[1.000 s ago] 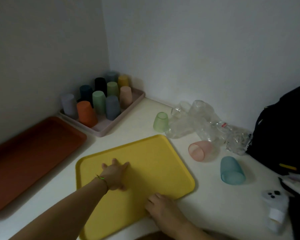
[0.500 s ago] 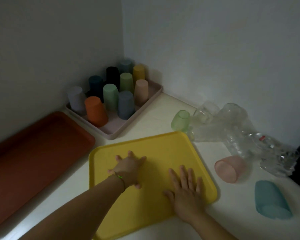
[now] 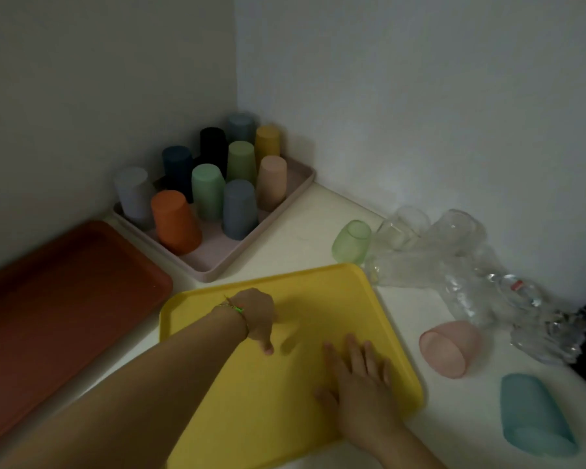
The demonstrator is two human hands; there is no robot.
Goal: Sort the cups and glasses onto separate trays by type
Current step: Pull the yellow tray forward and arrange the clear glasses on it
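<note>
A pale counter (image 3: 301, 231) fills the corner between two plain walls. On the yellow tray (image 3: 318, 292), near and centre, the right hand (image 3: 362, 390) lies flat with straight fingers and holds nothing. The left hand (image 3: 256, 316) touches the tray with one tip; its other fingers are hidden, so I cannot tell its grip. The step looks like settling this tray. The next move is likely a reach right, to the clear glasses (image 3: 454, 252) heaped by the far wall or the pink cup (image 3: 449, 346) lying beside the tray.
</note>
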